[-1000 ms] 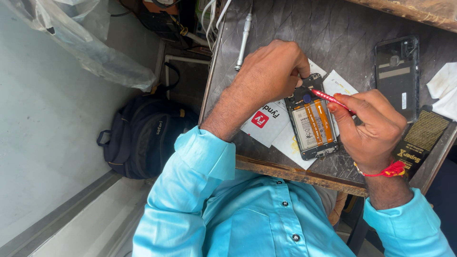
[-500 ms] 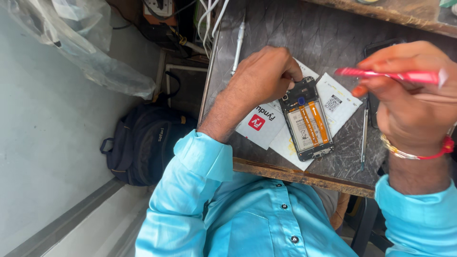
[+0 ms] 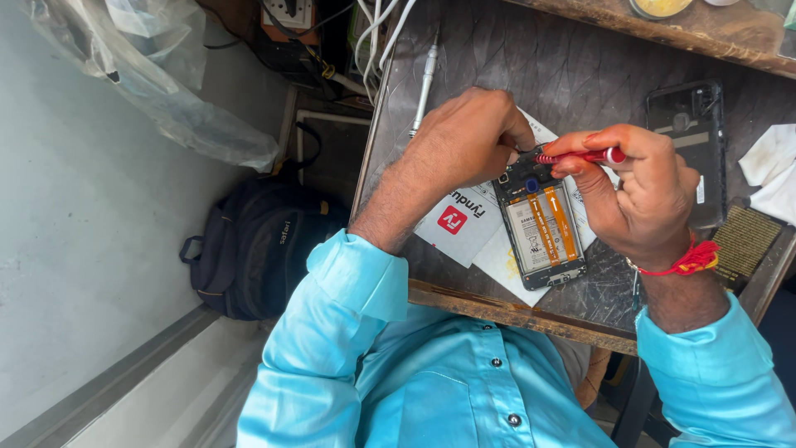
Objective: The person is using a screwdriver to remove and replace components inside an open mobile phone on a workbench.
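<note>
Hands: both work over an opened phone lying near the front edge of a dark, scratched workbench.
Left hand: the left hand is curled, knuckles up, its fingertips pressed on the phone's upper left corner; whether it grips anything else cannot be told.
Right hand: the right hand is closed around a red-handled screwdriver, held nearly level, tip pointing toward the phone's top end beside the left fingers.
Wrist: a red thread band circles the right wrist.
Phone: back cover off, showing a pale battery crossed by two orange strips; it lies lengthwise, tilted slightly, on white paper slips, one bearing a red square mark.
Back of bench: a slim silver tool lies toward the far left corner, near white cables hanging over the edge.
Right side of bench: a black phone back cover lies just beyond the right hand; white tissue and a ribbed dark pad sit at the right edge.
Clothing: light blue shirt sleeves cover both forearms.
Floor, left of bench: a black backpack rests against the bench, with a clear plastic bag above it.
</note>
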